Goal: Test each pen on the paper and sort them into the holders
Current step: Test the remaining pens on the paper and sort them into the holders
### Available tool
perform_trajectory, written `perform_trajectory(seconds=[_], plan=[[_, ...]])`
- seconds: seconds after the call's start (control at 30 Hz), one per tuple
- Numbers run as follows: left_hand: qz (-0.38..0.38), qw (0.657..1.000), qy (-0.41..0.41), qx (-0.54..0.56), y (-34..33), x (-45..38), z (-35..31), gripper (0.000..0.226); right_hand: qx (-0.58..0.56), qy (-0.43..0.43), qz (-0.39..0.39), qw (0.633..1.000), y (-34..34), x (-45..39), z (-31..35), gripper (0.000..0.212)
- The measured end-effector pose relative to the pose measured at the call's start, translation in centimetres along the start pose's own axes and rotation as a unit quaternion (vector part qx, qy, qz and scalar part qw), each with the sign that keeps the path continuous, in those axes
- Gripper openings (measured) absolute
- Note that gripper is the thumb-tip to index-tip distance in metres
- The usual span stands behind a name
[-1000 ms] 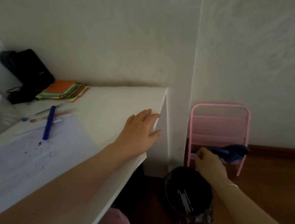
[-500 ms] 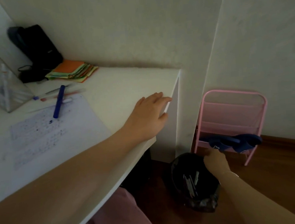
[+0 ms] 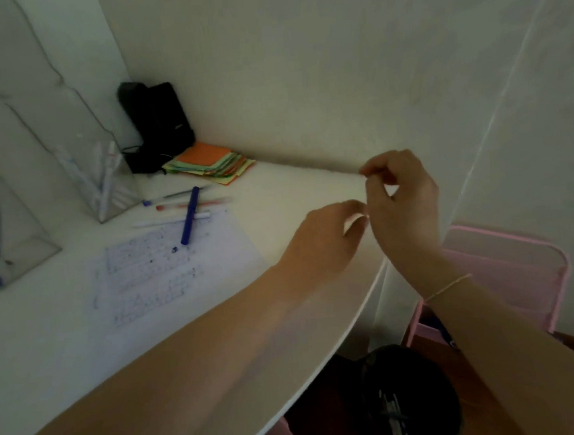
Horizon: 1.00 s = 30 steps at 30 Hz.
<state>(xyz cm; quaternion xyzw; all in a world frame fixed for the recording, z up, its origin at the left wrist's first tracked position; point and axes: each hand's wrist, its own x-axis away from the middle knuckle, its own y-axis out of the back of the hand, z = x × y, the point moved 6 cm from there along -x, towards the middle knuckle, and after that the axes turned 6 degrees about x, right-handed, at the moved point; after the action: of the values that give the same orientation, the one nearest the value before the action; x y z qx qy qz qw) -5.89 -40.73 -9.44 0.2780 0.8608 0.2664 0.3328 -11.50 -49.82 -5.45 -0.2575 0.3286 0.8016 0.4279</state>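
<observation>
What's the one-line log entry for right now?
hands: left and right meet over desk, hold no pen | pens: blue pen on paper | holders: clear holder has pens

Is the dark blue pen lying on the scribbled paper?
Touching: in the head view the dark blue pen's lower end rests on the scribbled white paper.
</observation>
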Motion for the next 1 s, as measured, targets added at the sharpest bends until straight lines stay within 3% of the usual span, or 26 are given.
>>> perform_trajectory(seconds=[0.1, 0.3, 0.4, 0.53, 0.73, 0.8, 0.9, 1.0], plan=[[-0.063, 0.998, 0.002, -0.018, 6.8, 1.2, 1.6, 0.022, -0.015, 0.033, 0.067, 0.997, -3.7, -0.5, 3.7, 0.019], [-0.116, 0.982, 0.115, -0.096, 17.0, 8.8, 10.0, 0.021, 0.013, 0.014, 0.277, 0.961, -14.3, 1.1, 7.8, 0.024], [-0.153, 0.967, 0.152, -0.133, 20.1, 12.3, 13.5, 0.021, 0.044, -0.026, 0.371, 0.927, -19.2, 2.8, 9.1, 0.023], [-0.163, 0.958, 0.186, -0.142, 20.9, 15.0, 15.5, 0.017, 0.109, -0.048, 0.435, 0.893, -23.6, 4.1, 9.9, 0.025], [-0.161, 0.963, 0.155, -0.151, 20.5, 15.2, 15.2, 0.012, 0.249, -0.021, 0.439, 0.863, -27.4, 5.4, 8.6, 0.063], [-0.178, 0.962, 0.147, -0.147, 20.7, 15.3, 15.1, 0.013, 0.235, -0.006, 0.401, 0.885, -27.1, 5.3, 9.2, 0.053], [-0.235, 0.952, 0.136, -0.138, 21.6, 15.4, 15.1, 0.025, 0.090, 0.000, 0.347, 0.934, -25.4, 5.0, 11.9, 0.020], [-0.275, 0.942, 0.145, -0.128, 22.1, 15.5, 15.6, 0.044, -0.021, -0.016, 0.352, 0.936, -23.5, 5.3, 14.3, 0.004]])
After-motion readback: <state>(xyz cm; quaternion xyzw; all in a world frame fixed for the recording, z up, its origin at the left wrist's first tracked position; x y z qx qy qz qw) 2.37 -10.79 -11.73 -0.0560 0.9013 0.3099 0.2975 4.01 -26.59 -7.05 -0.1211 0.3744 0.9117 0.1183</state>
